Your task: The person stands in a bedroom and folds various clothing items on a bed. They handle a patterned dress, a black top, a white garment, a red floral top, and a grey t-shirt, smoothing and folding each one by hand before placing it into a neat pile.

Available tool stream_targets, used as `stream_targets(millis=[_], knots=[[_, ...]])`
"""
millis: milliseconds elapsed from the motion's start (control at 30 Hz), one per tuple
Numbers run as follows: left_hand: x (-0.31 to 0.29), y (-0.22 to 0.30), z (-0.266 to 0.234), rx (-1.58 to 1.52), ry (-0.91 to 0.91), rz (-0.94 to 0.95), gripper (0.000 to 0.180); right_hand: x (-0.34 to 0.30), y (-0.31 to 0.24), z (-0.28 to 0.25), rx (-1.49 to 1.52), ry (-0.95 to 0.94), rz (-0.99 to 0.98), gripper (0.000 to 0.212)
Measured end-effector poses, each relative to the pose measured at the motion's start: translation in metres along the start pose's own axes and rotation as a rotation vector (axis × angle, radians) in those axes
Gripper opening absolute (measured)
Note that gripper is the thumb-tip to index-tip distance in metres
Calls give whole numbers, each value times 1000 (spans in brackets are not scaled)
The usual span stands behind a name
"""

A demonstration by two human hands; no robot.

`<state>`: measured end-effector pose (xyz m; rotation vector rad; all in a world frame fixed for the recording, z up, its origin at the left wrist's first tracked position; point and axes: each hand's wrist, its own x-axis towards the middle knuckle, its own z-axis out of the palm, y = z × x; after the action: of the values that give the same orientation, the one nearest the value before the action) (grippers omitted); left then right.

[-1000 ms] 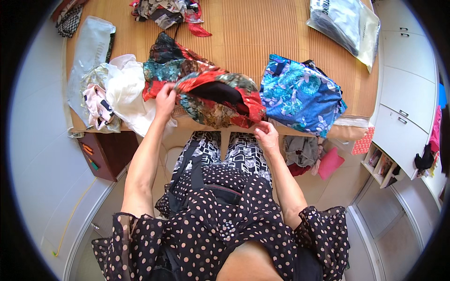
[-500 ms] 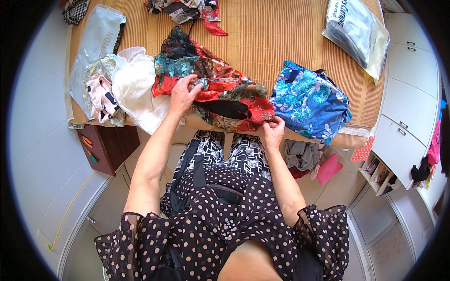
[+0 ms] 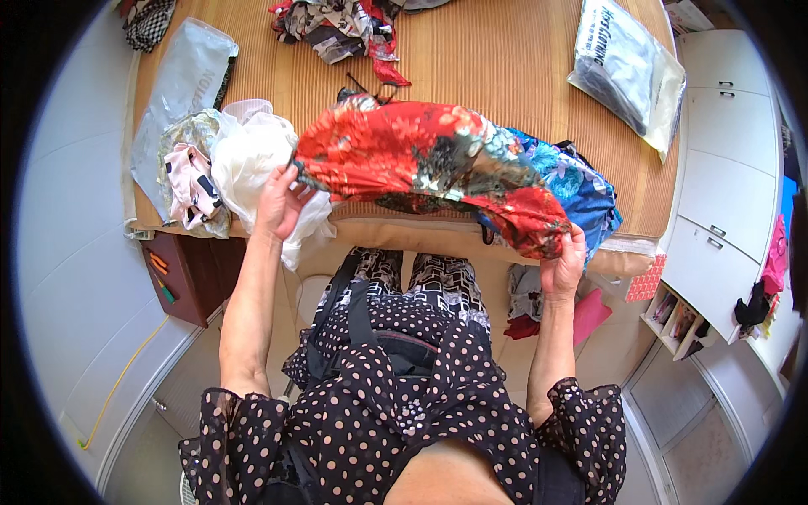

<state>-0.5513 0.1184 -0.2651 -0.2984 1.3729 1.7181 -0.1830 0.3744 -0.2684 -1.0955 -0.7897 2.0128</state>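
A red floral garment with dark and teal patches is stretched out above the front edge of the bamboo-covered table. My left hand grips its left end. My right hand grips its right end, lower and nearer to me. Behind the garment's right side lies a blue patterned garment. A heap of white cloth sits just left of my left hand.
A clear plastic bag lies at the table's left, and a bagged dark item at the far right. More patterned clothes lie at the back. White drawers stand to the right, a dark cabinet below left.
The red garment has been lifted off the table and spread wide. My left hand moved left, my right hand moved right and down.
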Motion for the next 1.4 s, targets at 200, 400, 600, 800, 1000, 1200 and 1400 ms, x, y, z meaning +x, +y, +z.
stream_targets(millis=[200,400,600,800,1000,1200,1400], knots=[[-43,26,12,-3,19,168,15,-18,-75,12,-196,-92,-12,15],[-22,90,54,-183,-176,389,33,63,-130,55,-49,-60,-17,23],[83,30,67,99,113,355,36,151,-64,4,-672,193,-35,31],[106,-57,-2,608,269,202,28,131,-15,-44,-867,176,149,24],[133,-69,-29,918,367,252,29,148,-4,-20,-824,190,222,19],[185,-60,-24,1073,342,368,28,192,12,-1,-773,187,122,12],[191,-42,33,1091,235,286,31,201,30,27,-737,125,55,5]])
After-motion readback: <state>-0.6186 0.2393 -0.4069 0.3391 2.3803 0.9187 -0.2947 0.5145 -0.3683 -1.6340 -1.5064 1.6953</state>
